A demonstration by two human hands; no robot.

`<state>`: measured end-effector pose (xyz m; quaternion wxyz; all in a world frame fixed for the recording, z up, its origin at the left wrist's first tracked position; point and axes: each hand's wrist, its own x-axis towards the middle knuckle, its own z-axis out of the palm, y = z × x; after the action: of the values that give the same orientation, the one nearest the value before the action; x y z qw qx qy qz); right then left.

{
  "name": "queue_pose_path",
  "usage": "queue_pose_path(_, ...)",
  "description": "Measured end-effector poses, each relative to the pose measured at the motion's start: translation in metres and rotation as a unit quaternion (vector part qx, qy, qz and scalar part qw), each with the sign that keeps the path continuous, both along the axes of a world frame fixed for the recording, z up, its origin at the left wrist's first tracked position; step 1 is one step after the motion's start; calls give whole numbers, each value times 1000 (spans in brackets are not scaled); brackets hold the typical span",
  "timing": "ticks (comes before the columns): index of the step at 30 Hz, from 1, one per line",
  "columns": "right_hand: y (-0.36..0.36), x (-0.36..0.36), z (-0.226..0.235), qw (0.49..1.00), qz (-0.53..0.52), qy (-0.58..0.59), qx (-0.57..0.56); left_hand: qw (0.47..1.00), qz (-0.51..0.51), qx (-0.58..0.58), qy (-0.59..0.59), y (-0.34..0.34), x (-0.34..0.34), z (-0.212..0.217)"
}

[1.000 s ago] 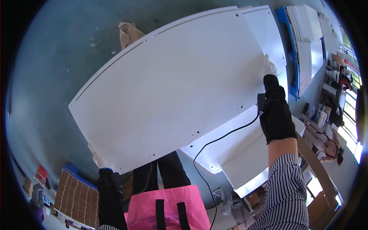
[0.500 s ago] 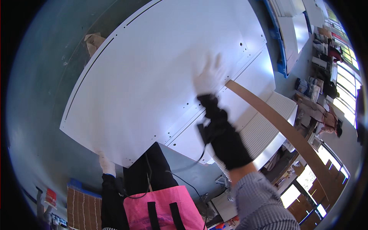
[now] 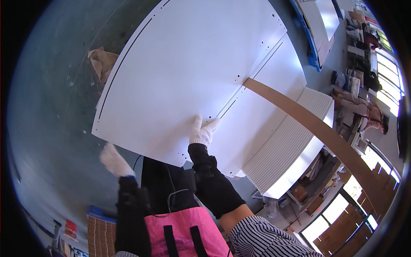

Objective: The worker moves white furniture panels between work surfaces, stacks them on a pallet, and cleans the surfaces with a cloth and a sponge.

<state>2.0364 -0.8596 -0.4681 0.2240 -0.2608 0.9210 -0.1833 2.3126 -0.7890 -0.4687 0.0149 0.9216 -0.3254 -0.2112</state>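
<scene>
A large white panel [image 3: 180,64] with drilled holes and thin dark grooves fills the middle. My right hand [image 3: 202,133], in a white glove, has its fingers apart over the panel's near right part, close to the seam beside a second white panel [image 3: 257,107]. It seems to touch the surface and holds nothing. Just off the near left corner is my white-gloved left hand [image 3: 114,160], apart from the panel. Its fingers are blurred, so I cannot tell whether they are closed. A long brown strip [image 3: 291,109] has its far end at the seam.
A stack of white panels [image 3: 291,132] stands to the right, with more panels [image 3: 314,25] on a blue support beyond. Crumpled brown paper [image 3: 102,64] lies on the floor at left. Cables hang by my pink apron [image 3: 188,231]. Another person [image 3: 368,111] is at far right.
My right hand has come back toward me over the panel. My left hand has left the panel's near edge. The panel sits somewhat farther right and higher in view.
</scene>
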Motion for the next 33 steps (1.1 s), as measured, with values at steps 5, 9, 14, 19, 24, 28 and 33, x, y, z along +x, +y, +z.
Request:
queue_pose_path(5,25,-3,19,975,-121,-156,104,964,-187,-99,161,-151,53,23)
queue_pose_path(9,45,9,11,962,-153,-222,47,916,-215,-20,339,-183,60,5)
queue_pose_path(14,44,4,7,966,-187,-141,112,928,-277,-20,249,-202,30,-4)
queue_pose_path(19,47,-2,3,958,-205,-189,61,924,-247,12,293,-222,9,4)
queue_pose_path(24,49,-10,6,927,-233,-285,69,927,-268,-2,261,-230,16,-2)
queue_pose_path(28,45,-9,10,906,-277,-317,-46,920,-286,-24,266,-239,7,-1)
queue_pose_path(33,41,-2,17,932,-197,-303,-19,919,-309,-7,246,-243,22,-5)
